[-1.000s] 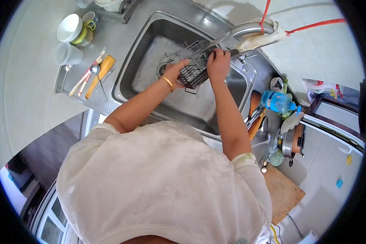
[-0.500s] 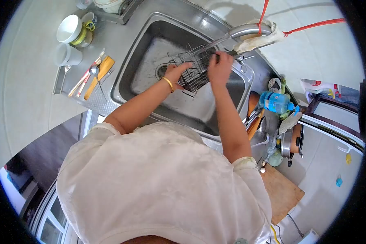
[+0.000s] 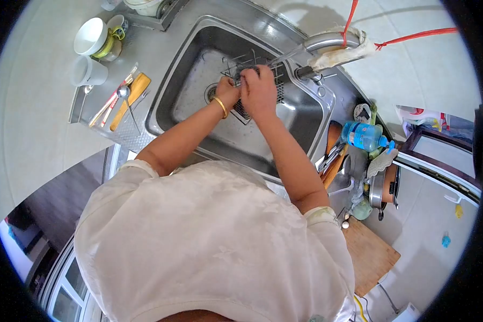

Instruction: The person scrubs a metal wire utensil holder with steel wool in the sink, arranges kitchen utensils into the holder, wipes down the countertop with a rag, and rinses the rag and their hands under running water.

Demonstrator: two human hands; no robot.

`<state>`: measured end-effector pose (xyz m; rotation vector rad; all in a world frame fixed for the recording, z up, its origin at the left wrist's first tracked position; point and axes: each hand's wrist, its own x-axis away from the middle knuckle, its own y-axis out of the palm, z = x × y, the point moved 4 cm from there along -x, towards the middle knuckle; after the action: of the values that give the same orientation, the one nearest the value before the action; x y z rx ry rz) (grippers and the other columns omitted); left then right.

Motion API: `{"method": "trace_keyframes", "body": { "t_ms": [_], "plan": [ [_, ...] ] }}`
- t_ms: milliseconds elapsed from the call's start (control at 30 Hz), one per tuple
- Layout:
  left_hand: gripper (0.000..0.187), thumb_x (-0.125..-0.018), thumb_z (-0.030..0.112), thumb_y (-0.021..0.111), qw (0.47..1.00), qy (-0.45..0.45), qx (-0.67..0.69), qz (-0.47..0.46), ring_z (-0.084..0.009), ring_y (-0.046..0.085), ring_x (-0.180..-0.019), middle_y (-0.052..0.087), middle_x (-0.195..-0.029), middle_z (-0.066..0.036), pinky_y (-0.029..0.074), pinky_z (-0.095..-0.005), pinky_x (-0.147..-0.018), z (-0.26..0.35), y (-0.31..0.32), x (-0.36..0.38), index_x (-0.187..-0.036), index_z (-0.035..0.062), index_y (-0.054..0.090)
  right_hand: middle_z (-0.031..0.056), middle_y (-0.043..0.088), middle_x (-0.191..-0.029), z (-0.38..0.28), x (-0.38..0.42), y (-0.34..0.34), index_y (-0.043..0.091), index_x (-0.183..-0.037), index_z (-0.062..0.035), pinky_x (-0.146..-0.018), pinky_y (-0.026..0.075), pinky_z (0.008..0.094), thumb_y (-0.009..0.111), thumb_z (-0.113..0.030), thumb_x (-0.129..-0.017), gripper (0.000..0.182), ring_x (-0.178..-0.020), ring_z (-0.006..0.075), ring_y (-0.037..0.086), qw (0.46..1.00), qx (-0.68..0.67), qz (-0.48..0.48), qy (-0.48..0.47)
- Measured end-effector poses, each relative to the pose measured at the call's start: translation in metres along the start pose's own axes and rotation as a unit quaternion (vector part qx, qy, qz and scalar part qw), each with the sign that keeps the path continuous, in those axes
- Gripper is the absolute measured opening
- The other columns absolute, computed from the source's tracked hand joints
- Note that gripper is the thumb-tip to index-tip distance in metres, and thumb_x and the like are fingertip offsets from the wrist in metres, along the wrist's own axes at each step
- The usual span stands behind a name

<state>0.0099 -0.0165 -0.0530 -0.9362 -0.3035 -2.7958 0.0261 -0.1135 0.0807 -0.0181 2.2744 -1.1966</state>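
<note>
A dark wire rack with a mesh bottom (image 3: 242,111) is held over the stainless-steel sink (image 3: 190,70), tilted beneath the faucet. My left hand (image 3: 228,92), with a gold bangle on the wrist, is closed round the rack's left side. On the rack's upper part my right hand (image 3: 258,90) presses a dark grey scouring pad (image 3: 250,70), its fingers bent over it. The two hands are close together and hide much of the rack. Water runs from the cloth-wrapped faucet (image 3: 327,42) toward the rack.
Left of the sink lie a wooden spatula (image 3: 130,102), a metal spoon (image 3: 124,95) and chopsticks; white bowls (image 3: 90,36) and a white cup (image 3: 89,71) stand beyond. On the right are a blue detergent bottle (image 3: 364,136), several utensils, a pot (image 3: 378,189) and a wooden board (image 3: 367,256).
My right hand has moved left, from the rack's right side to near my left hand. The rack has turned slightly, and the grey scouring pad shows more clearly.
</note>
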Motion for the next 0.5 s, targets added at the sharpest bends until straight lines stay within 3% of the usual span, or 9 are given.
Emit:
{"method": "trace_keyframes", "body": {
  "t_ms": [33,133,167,233,367,467,500],
  "plan": [
    [0.06,-0.052,0.033,0.082,0.994,0.066,-0.08,0.026,-0.0174,0.049,-0.074,0.05,-0.081,-0.009,0.043,-0.0286,-0.063,0.004,-0.003,0.003,-0.086,0.0025,0.044,0.0195,0.051,-0.089,0.001,0.001,0.003,0.057,-0.087,-0.0046,-0.074,0.043,0.0428,0.06,-0.011,-0.076,0.013,-0.085,0.0374,0.051,1.0,0.015,0.006,-0.019],
    [0.065,-0.048,0.039,0.083,0.99,0.082,-0.11,0.029,-0.0184,0.049,-0.075,0.05,-0.08,-0.01,0.043,-0.0283,-0.066,0.007,-0.008,0.01,-0.084,0.0015,0.045,0.0197,0.051,-0.09,0.055,-0.012,-0.009,0.056,-0.088,-0.0053,-0.077,0.043,0.0425,0.061,-0.012,-0.075,0.016,-0.088,0.0374,0.051,0.989,0.104,0.006,0.107],
    [0.058,-0.055,0.026,0.083,0.981,0.118,-0.153,0.027,-0.0143,0.05,-0.074,0.05,-0.083,-0.008,0.045,-0.0262,-0.061,0.0,-0.008,0.002,-0.086,0.0037,0.04,0.0196,0.051,-0.091,0.059,-0.012,-0.008,0.056,-0.089,-0.0055,-0.078,0.043,0.0424,0.061,-0.012,-0.075,0.017,-0.088,0.0373,0.051,0.987,0.098,0.003,0.123],
    [0.058,-0.055,0.028,0.082,0.981,0.1,-0.163,0.03,-0.0143,0.05,-0.074,0.05,-0.082,-0.008,0.045,-0.0269,-0.062,0.002,-0.007,0.001,-0.086,0.0035,0.04,0.0195,0.051,-0.092,0.056,-0.005,-0.008,0.057,-0.091,-0.0059,-0.079,0.043,0.0421,0.061,-0.012,-0.074,0.019,-0.089,0.0371,0.051,0.983,0.086,-0.01,0.161],
    [0.063,-0.047,0.038,0.083,0.976,0.1,-0.188,0.048,-0.0197,0.05,-0.074,0.051,-0.081,-0.01,0.044,-0.0295,-0.066,0.006,-0.008,-0.002,-0.081,0.001,0.045,0.0184,0.051,-0.094,-0.02,0.009,-0.004,0.057,-0.092,-0.0054,-0.076,0.042,0.0419,0.06,-0.011,-0.076,0.018,-0.09,0.0355,0.05,0.998,0.045,-0.042,0.012],
    [0.067,-0.044,0.041,0.084,0.973,0.12,-0.192,0.046,-0.0219,0.051,-0.076,0.051,-0.082,-0.012,0.044,-0.0304,-0.069,0.02,-0.013,0.013,-0.081,0.0,0.046,0.0183,0.051,-0.096,0.031,0.008,0.0,0.057,-0.092,-0.0053,-0.077,0.042,0.0418,0.059,-0.012,-0.077,0.017,-0.091,0.0347,0.05,0.996,0.021,0.024,0.084],
    [0.067,-0.044,0.041,0.084,0.973,0.131,-0.186,0.043,-0.0221,0.051,-0.076,0.052,-0.083,-0.013,0.044,-0.0305,-0.069,0.027,-0.012,0.017,-0.082,0.0,0.046,0.0176,0.051,-0.098,0.052,0.008,-0.003,0.056,-0.094,-0.0046,-0.077,0.042,0.0414,0.059,-0.014,-0.078,0.019,-0.09,0.0346,0.05,0.99,0.084,0.063,0.096]
  ]
}}
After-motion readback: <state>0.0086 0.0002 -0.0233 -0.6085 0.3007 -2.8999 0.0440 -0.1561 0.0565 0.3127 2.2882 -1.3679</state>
